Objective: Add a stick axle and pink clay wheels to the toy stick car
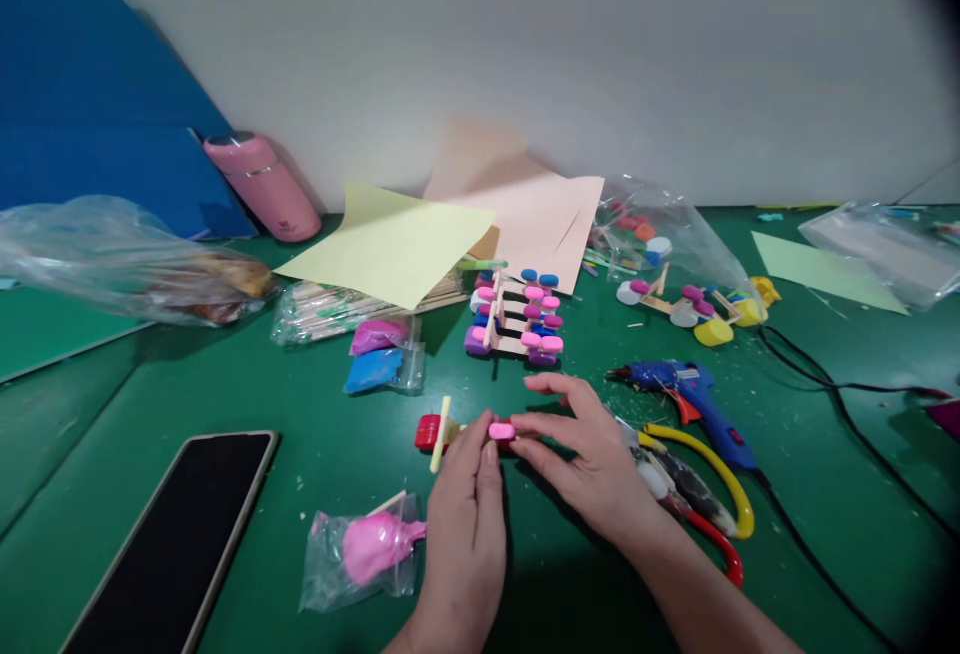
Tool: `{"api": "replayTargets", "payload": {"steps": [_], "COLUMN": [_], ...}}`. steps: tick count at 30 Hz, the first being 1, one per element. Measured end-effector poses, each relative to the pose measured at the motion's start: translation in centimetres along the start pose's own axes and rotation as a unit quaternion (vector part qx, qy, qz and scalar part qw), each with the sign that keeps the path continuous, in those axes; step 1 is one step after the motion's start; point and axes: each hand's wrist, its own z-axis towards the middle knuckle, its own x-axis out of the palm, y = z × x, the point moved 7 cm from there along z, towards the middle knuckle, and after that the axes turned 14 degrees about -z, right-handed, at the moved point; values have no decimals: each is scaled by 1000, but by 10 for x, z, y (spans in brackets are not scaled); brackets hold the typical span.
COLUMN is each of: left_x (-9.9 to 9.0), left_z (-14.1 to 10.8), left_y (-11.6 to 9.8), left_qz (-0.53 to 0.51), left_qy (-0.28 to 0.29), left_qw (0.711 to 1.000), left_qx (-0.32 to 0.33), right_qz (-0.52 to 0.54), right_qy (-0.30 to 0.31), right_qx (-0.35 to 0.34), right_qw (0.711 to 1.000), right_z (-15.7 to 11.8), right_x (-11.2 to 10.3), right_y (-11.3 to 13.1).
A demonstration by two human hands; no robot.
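A small pink clay oval (pixel 502 431) sits between the fingertips of both hands. My left hand (pixel 469 519) is closed, its index finger and thumb against the oval's left side. From the right, my right hand (pixel 592 454) pinches the same piece, its upper fingers raised and curved. Just under the hands lies a small stick model with a red end piece (pixel 429 432) and a pale yellow stick (pixel 441 432) across it; my left fingers hide part of it. Beyond it stand several assembled stick models (pixel 510 319) with pink, purple and blue rounded pieces.
Left are a phone (pixel 176 544) and a bag of pink clay (pixel 379 546). Pliers (pixel 694 494) and a blue glue gun (pixel 686 394) with a trailing cord lie right. Farther back are bagged sticks (pixel 337 309), coloured paper (pixel 390 239) and a pink bottle (pixel 262 184).
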Motion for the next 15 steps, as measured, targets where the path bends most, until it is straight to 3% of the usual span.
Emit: {"api": "replayTargets", "payload": {"steps": [15], "left_x": [6], "left_z": [3], "left_y": [0], "left_qz": [-10], "left_qy": [23], "left_qw": [999], "left_qx": [20], "right_qz": [-10], "right_qy": [-25], "right_qx": [-16], "right_qw": [1000], "right_z": [1], "right_x": [1], "right_y": [1]}}
